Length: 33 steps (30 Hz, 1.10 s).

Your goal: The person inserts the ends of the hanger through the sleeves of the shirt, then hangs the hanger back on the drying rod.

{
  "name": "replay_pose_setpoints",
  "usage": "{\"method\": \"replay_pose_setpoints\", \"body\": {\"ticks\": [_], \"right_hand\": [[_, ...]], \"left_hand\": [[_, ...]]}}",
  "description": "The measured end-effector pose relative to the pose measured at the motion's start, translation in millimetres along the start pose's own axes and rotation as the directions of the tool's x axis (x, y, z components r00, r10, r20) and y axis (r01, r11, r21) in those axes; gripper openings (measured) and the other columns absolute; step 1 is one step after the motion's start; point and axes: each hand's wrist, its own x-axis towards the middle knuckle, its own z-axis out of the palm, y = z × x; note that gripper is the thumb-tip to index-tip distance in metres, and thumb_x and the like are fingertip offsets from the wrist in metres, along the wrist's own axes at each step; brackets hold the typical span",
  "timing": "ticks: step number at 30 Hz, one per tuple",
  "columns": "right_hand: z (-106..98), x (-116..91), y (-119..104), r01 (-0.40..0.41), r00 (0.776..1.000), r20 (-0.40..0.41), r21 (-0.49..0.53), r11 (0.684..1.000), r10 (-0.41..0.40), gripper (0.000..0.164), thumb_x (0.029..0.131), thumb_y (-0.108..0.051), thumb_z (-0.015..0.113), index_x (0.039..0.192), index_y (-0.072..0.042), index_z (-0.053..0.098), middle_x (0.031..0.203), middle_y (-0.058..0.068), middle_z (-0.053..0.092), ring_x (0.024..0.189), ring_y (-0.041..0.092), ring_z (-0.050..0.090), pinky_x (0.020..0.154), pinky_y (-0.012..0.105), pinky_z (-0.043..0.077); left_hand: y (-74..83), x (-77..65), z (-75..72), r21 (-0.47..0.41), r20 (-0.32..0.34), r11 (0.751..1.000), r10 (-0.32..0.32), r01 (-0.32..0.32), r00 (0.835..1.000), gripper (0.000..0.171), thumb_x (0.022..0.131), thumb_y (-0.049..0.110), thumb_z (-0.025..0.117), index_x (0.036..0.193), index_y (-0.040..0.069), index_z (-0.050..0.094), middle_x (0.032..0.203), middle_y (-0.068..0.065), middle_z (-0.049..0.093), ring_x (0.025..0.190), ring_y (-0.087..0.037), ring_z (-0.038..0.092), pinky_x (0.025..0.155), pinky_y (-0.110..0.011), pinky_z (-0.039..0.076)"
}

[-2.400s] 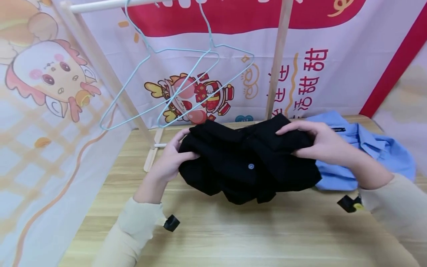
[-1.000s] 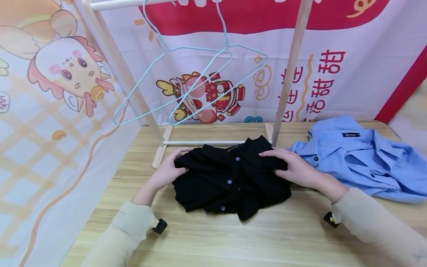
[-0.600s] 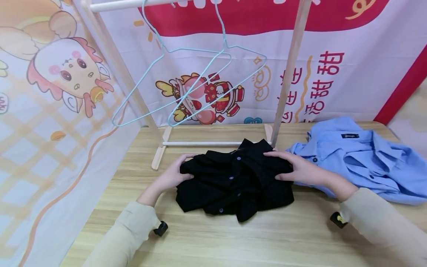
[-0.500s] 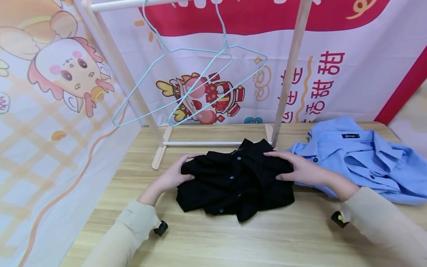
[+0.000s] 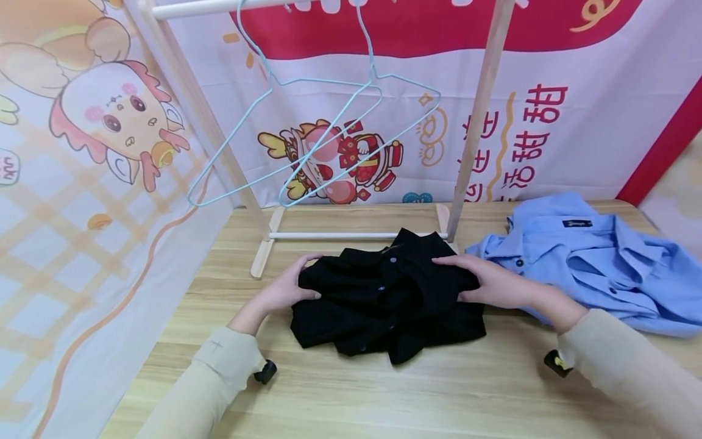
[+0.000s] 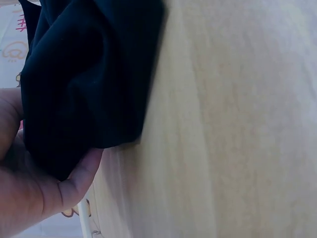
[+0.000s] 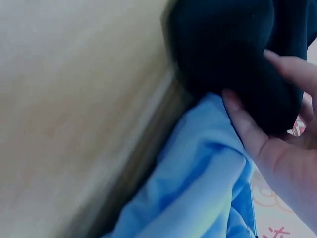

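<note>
A black button-up shirt (image 5: 351, 305) lies bunched on the wooden table in the head view, small buttons running down its front and its collar toward the rack. My left hand (image 5: 286, 285) holds its left side, thumb on the near side and fingers round the edge. In the left wrist view a dark fold of the shirt (image 6: 89, 89) sits within the curve of that hand (image 6: 29, 193). My right hand (image 5: 496, 282) grips the opposite side. The right wrist view has this hand (image 7: 282, 148) around the black cloth, a fingertip close to blue fabric.
A crumpled light-blue shirt (image 5: 576, 268) lies to the right, close to my right hand. Behind stands a wooden rack (image 5: 477, 122) with a white lower bar (image 5: 334, 236). Two pale-blue wire hangers (image 5: 323, 80) hang from it. Printed cloth covers the back and left side.
The black shirt has come down from above the table onto it, held on both sides. Within the last half second my right hand has shifted slightly on its edge; the left barely moves.
</note>
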Motion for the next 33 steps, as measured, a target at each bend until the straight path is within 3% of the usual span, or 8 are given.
{"method": "replay_pose_setpoints", "body": {"ticks": [5,9,16,22,27,30,33], "right_hand": [[5.6,-1.5,-3.5,0.03,0.999,-0.014,-0.042,0.999,-0.031,0.07,0.09,-0.001,0.076,0.152,-0.008,0.047,0.148,0.019,0.05,0.137,0.04,0.044,0.107,0.061,0.039],[2.7,-2.4,-6.3,0.008,1.0,0.022,-0.028,1.0,-0.008,0.073,0.09,-0.008,0.078,0.155,-0.011,0.044,0.151,0.019,0.048,0.14,0.041,0.041,0.109,0.063,0.036],[-16.4,-1.6,-11.7,-0.053,0.997,0.062,-0.021,0.998,0.054,0.068,0.094,-0.011,0.073,0.156,-0.014,0.044,0.15,0.021,0.046,0.138,0.042,0.042,0.105,0.064,0.04],[-32.4,3.6,-17.9,-0.066,0.993,0.096,0.019,0.998,0.064,0.055,0.099,-0.01,0.067,0.151,-0.01,0.049,0.151,0.022,0.045,0.134,0.041,0.045,0.103,0.062,0.043],[-43.9,13.1,-22.2,-0.078,0.993,0.091,0.047,0.996,0.074,0.047,0.101,-0.006,0.063,0.146,-0.006,0.054,0.14,0.021,0.056,0.113,0.032,0.059,0.09,0.047,0.052],[-46.1,22.0,-22.2,-0.096,0.995,0.038,0.011,0.995,0.095,0.039,0.104,-0.011,0.06,0.141,-0.001,0.058,0.131,0.02,0.063,0.109,0.031,0.064,0.085,0.044,0.055],[-42.8,32.6,-19.7,-0.139,0.989,-0.045,-0.024,0.99,0.138,0.036,0.106,-0.019,0.059,0.136,0.001,0.062,0.121,0.016,0.069,0.101,0.027,0.066,0.081,0.042,0.056]], "left_hand": [[2.1,-0.7,-3.9,0.056,0.012,0.998,-0.029,0.028,1.0,0.081,0.083,-0.004,0.079,0.152,0.0,0.037,0.136,-0.029,0.054,0.123,-0.042,0.053,0.103,-0.054,0.042],[4.8,-1.9,-8.4,0.092,0.037,0.994,-0.061,0.058,0.997,0.082,0.081,-0.003,0.082,0.151,0.001,0.039,0.138,-0.028,0.051,0.124,-0.043,0.05,0.102,-0.056,0.042],[12.7,4.2,-19.1,0.108,0.124,0.992,-0.07,0.057,0.99,0.08,0.084,0.004,0.081,0.151,-0.001,0.038,0.146,-0.028,0.046,0.134,-0.046,0.043,0.106,-0.057,0.041],[27.6,10.4,-33.7,0.109,0.2,0.991,-0.092,0.071,0.976,0.075,0.088,0.015,0.08,0.15,-0.004,0.042,0.146,-0.031,0.047,0.133,-0.046,0.047,0.106,-0.054,0.043],[35.4,20.0,-34.8,0.076,0.141,0.99,-0.129,0.119,0.982,0.06,0.099,0.027,0.069,0.148,-0.001,0.048,0.142,-0.028,0.053,0.133,-0.043,0.05,0.108,-0.053,0.042],[38.6,30.6,-28.0,0.072,0.077,0.991,-0.12,0.115,0.99,0.052,0.103,0.027,0.063,0.146,-0.001,0.051,0.138,-0.027,0.058,0.132,-0.04,0.051,0.109,-0.053,0.041],[40.3,41.5,-18.3,0.059,0.056,0.993,-0.109,0.106,0.992,0.047,0.106,0.024,0.057,0.145,-0.002,0.052,0.137,-0.026,0.059,0.131,-0.039,0.052,0.11,-0.052,0.041]]}}
